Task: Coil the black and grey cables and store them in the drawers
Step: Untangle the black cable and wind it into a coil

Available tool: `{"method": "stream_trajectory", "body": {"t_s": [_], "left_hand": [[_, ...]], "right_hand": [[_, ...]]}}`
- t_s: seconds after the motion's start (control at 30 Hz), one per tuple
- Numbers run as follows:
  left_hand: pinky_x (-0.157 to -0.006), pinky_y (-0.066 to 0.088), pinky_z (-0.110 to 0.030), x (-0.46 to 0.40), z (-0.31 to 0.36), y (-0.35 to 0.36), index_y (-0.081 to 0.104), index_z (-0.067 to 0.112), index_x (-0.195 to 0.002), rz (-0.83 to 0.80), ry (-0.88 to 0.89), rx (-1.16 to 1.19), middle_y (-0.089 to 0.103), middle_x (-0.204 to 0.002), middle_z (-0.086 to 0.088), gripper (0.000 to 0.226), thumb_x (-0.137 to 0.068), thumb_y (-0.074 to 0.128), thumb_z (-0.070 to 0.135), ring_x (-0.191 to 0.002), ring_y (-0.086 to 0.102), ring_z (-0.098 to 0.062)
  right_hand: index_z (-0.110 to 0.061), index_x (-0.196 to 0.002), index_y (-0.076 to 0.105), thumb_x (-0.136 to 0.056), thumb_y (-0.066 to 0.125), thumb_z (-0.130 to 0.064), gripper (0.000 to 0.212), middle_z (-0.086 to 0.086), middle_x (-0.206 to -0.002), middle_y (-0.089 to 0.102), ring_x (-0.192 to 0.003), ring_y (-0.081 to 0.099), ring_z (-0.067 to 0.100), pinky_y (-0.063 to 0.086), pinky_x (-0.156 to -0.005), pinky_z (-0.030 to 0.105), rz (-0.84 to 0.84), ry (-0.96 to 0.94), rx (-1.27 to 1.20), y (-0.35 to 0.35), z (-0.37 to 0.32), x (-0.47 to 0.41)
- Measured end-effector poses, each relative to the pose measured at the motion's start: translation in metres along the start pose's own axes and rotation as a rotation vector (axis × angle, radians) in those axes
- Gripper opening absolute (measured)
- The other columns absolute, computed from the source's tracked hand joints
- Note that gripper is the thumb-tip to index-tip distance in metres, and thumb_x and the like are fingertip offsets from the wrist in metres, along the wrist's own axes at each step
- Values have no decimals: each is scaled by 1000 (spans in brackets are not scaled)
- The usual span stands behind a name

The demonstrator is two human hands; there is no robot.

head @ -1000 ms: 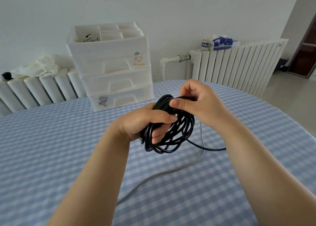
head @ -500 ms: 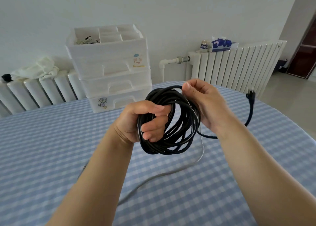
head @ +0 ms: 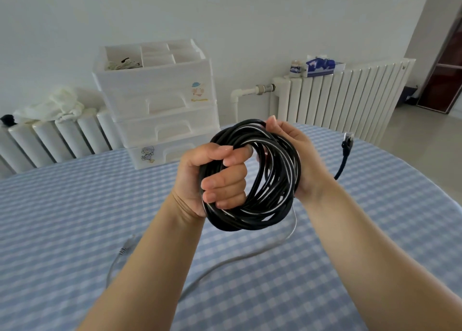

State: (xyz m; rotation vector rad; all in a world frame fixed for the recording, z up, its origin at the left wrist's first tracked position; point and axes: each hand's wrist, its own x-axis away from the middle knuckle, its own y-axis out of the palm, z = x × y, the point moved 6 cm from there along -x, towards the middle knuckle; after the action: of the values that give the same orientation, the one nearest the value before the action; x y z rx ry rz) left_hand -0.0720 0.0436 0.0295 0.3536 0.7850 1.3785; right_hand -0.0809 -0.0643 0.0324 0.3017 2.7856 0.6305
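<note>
A thick coil of black cable [head: 272, 180] hangs above the table, held between both hands. My left hand [head: 215, 178] grips the coil's left side, fingers curled through the loop. My right hand [head: 295, 150] holds the coil's right and top edge, its fingertips over the top strands. The black cable's loose end with its plug [head: 347, 143] sticks out past my right wrist. The grey cable [head: 240, 258] lies uncoiled on the checked tablecloth below my arms, one plug [head: 125, 248] near my left forearm. The white drawer unit [head: 160, 105] stands at the table's far side, drawers closed.
The drawer unit's open top tray [head: 147, 55] holds small items. White radiators [head: 345, 98] line the wall behind the table, with a tissue box [head: 322, 65] and a cloth [head: 55, 105] on them. A dark door [head: 445, 75] stands at the right.
The coil has risen and turned to face me more openly. My right hand slid from the top front of the coil round to its right side. The loose plug end has swung up at the right.
</note>
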Motion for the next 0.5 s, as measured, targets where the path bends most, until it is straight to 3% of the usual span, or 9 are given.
{"method": "stream_trajectory", "body": {"t_s": [0.13,0.23,0.3,0.37,0.43,0.5], "left_hand": [[-43,35,-26,4,13,-4,44,9,-74,46,95,6,39,-44,0,13,-87,48,10,-34,38,-16],[-43,35,-25,12,31,-11,44,9,-73,99,220,18,44,-41,-2,13,-85,48,11,-34,40,-16],[-44,39,-25,16,40,-16,45,10,-71,185,332,-3,51,-42,-1,14,-84,49,14,-34,46,-14],[-42,40,-21,22,50,-23,44,14,-68,354,487,-32,47,-40,5,14,-81,46,19,-34,46,-8],[-40,37,-18,32,59,-30,39,17,-65,532,660,-22,39,-38,9,15,-79,44,21,-34,40,-5],[-40,35,-17,42,65,-36,37,16,-65,670,800,7,36,-40,8,18,-82,43,19,-36,38,-6]], "right_hand": [[-13,-77,67,-98,48,-28,31,-3,-53,55,-44,50,9,42,-43,20,-19,110,29,3,9,1],[-9,-98,65,-102,44,-22,25,-6,-54,57,-48,53,10,49,-53,24,9,146,284,3,20,-1],[-15,-97,64,-101,40,-25,26,-4,-62,58,-56,56,15,52,-61,35,12,80,576,5,26,-1],[-27,-90,56,-98,36,-35,23,-3,-73,63,-67,60,22,51,-65,41,3,-76,1027,12,27,0],[-30,-109,56,-100,38,-38,22,-2,-95,68,-88,61,24,42,-80,37,-17,-197,1468,18,30,5],[-24,-125,54,-99,43,-38,31,-5,-108,65,-104,58,19,31,-91,32,-65,-299,1680,20,35,8]]}}
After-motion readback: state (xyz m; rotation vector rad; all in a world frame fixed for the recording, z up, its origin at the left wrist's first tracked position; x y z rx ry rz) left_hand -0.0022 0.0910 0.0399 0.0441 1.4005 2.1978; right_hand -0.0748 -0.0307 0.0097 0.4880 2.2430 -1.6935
